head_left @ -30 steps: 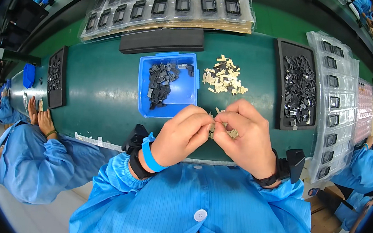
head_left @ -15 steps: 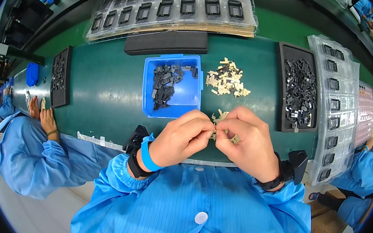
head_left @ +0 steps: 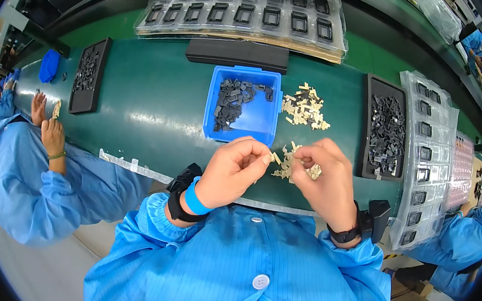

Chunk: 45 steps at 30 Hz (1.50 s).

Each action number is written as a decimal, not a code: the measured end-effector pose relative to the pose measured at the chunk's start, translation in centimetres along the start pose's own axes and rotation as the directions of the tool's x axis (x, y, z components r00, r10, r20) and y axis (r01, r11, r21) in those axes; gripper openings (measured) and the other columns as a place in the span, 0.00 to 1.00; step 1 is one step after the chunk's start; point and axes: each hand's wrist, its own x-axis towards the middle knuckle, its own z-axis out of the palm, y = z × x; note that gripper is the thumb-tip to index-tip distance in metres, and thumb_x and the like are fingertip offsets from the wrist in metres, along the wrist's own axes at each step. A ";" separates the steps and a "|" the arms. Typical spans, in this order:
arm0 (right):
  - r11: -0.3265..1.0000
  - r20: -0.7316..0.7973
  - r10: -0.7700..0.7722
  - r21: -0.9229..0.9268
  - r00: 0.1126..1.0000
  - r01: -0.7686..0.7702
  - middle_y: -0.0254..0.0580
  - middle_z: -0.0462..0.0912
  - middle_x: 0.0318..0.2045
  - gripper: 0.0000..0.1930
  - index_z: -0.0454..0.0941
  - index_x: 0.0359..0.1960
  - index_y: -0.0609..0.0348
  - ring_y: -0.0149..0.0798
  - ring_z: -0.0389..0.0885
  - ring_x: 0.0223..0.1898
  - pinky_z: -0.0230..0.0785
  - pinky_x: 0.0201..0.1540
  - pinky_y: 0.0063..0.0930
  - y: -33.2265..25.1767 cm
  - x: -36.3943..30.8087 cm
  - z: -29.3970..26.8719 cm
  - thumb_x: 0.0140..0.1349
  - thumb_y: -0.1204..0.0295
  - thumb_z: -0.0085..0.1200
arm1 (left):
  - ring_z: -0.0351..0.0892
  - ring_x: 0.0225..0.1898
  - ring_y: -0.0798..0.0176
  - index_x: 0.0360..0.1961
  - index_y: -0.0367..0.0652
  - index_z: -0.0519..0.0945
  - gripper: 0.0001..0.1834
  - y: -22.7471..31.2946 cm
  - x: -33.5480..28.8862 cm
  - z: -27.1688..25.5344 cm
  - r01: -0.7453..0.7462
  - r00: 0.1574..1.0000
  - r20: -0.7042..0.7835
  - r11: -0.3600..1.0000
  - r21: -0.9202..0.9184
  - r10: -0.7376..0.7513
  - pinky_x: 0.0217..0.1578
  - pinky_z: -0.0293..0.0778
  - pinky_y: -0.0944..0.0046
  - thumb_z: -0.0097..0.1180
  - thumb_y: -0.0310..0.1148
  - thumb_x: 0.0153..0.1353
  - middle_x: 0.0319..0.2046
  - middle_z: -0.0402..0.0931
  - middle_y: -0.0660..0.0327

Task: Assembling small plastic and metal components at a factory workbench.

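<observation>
My left hand (head_left: pixel 233 170) pinches a small cream plastic piece (head_left: pixel 275 156) between thumb and forefinger. Just right of it, my right hand (head_left: pixel 327 180) has thumb and fingertips drawn together; whatever sits between them, if anything, I cannot make out. Partly behind the right fingers lies a small heap of cream pieces (head_left: pixel 285 168) on the green table (head_left: pixel 150 123). Farther off is a larger heap of cream pieces (head_left: pixel 307 111), with some dark ones mixed in. To its left stands a blue bin (head_left: pixel 260 120), and small black plastic parts (head_left: pixel 231 105) lie inside.
A black tray (head_left: pixel 391 173) of small dark parts stands at right, beside clear blister trays (head_left: pixel 415 227). More blister trays (head_left: pixel 245 30) are stacked at the back behind a black block (head_left: pixel 204 51). At left, a co-worker's hands (head_left: pixel 53 138) are near another black tray (head_left: pixel 84 102).
My hands were fingertip to fingertip and have parted. The right has moved rightward over the small heap, and the cream piece now shows in my left fingers. The whole view has shifted slightly.
</observation>
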 end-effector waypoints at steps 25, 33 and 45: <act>0.936 -0.002 -0.108 -0.337 0.994 0.101 0.47 0.76 0.26 0.04 0.76 0.27 0.61 0.51 0.76 0.30 0.68 0.36 0.41 2.0 -0.6 0.6 0.48 0.81 0.52 | 0.58 0.17 0.76 0.28 0.39 0.73 0.09 1.0 -1.6 -1.2 0.328 0.945 0.171 0.807 -0.491 -0.280 0.19 0.55 0.74 0.48 0.32 0.64 0.19 0.66 0.67; 0.856 -0.021 -0.496 -0.178 0.868 0.485 0.33 0.74 0.29 0.10 0.78 0.31 0.52 0.36 0.75 0.36 0.56 0.57 0.47 -0.5 -0.2 0.6 0.45 0.76 0.62 | 0.55 0.16 0.75 0.29 0.38 0.72 0.10 1.6 -1.6 -0.9 0.500 0.865 0.362 0.662 -0.558 -0.348 0.19 0.53 0.73 0.45 0.32 0.65 0.17 0.62 0.67; 0.864 0.119 -0.500 0.011 0.858 0.503 0.36 0.68 0.40 0.08 0.76 0.30 0.50 0.42 0.70 0.49 0.40 0.63 0.57 0.7 0.6 0.9 0.48 0.75 0.60 | 0.59 0.19 0.76 0.34 0.38 0.72 0.06 1.8 -2.1 -0.3 0.451 0.892 0.293 0.730 -0.514 -0.345 0.21 0.56 0.75 0.49 0.30 0.64 0.25 0.67 0.65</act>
